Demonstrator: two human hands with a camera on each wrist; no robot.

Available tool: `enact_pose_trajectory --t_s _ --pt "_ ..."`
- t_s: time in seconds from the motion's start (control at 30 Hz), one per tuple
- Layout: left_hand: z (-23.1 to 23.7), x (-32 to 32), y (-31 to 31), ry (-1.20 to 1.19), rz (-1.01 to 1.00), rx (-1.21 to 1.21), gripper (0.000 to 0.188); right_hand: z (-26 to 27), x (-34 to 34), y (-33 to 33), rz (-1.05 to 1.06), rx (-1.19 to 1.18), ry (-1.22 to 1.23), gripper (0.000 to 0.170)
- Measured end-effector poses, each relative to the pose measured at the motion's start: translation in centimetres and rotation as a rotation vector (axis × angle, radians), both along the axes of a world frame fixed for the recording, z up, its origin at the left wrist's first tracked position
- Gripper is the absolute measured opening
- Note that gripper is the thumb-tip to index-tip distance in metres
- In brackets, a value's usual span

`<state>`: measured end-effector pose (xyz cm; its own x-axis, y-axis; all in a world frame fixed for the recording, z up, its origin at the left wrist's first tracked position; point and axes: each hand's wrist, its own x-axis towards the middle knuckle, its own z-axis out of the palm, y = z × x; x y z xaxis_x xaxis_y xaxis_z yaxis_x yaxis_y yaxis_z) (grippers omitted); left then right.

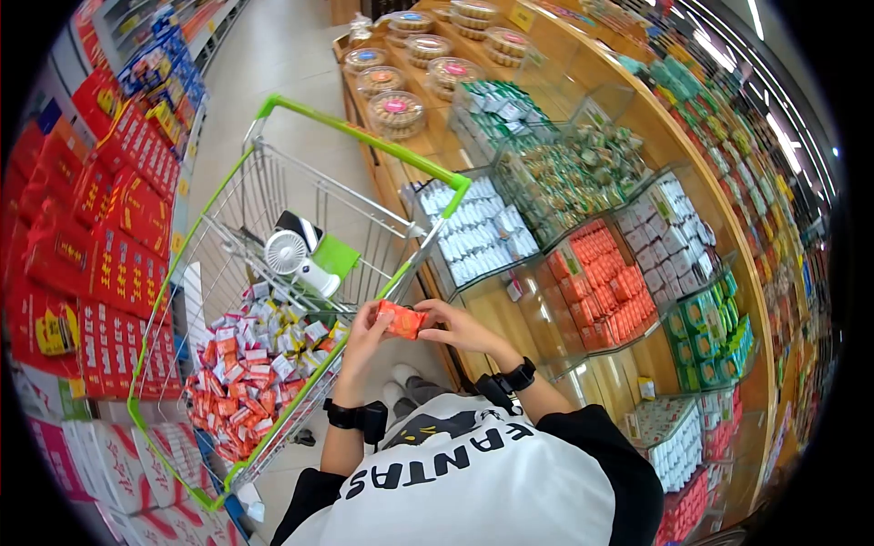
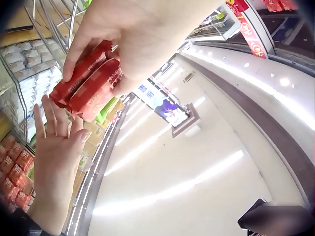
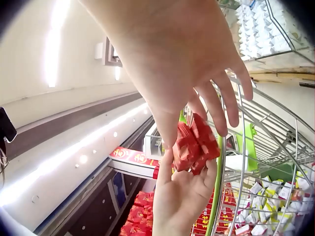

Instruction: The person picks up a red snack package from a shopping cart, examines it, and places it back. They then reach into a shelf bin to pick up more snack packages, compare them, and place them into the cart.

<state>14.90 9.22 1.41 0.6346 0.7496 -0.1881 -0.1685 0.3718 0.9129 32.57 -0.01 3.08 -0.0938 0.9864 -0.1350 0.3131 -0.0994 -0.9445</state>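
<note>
Two small red-orange wrapped packets (image 1: 401,320) lie side by side in the left hand (image 1: 361,342), whose fingers and thumb grip them, as the left wrist view also shows of the packets (image 2: 91,83). At their other side is the right hand (image 1: 462,328), its fingers fairly straight and spread, its thumb side at the packets' edge in the right wrist view. Both hands are above the near side rail of a green-edged shopping cart (image 1: 364,136). Inside the cart is a heap of small orange, white and yellow packets (image 1: 246,382).
A white handheld fan (image 1: 289,255) lies in the cart beside a green card (image 1: 338,257). At the right, a wooden display (image 1: 510,318) holds clear bins, one with orange packets (image 1: 601,282). Red gift boxes (image 1: 127,237) line the left side. Round clear tubs (image 1: 397,111) stand farther back.
</note>
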Motion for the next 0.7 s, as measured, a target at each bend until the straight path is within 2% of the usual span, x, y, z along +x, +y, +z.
enact_pose_trajectory --t_s 0.07,0.2,0.37,0.47,0.63,0.7 --pt "-0.3 -0.6 -0.3 0.003 0.032 -0.018 0.029 0.2 -1.0 0.5 -0.06 0.102 0.035 0.046" --pt "0.4 -2.1 -0.8 -0.019 0.11 -0.06 0.027 0.7 -2.5 1.7 -0.006 0.067 0.005 0.043" --pt "0.7 -4.7 -1.0 -0.024 0.231 -0.071 0.027 -0.7 -4.3 3.2 0.029 0.061 0.154 0.04" --pt "0.9 -6.4 -1.3 -0.037 0.318 -0.094 0.027 1.0 -5.8 4.1 0.096 0.011 0.151 0.039" --pt "1.9 -8.9 -2.4 0.034 0.502 -0.039 0.03 0.5 -8.0 5.9 0.21 0.021 0.19 0.038" --pt "2.3 -9.7 -2.7 0.029 0.546 -0.03 0.031 0.4 -8.9 6.4 0.234 0.003 0.302 0.037"
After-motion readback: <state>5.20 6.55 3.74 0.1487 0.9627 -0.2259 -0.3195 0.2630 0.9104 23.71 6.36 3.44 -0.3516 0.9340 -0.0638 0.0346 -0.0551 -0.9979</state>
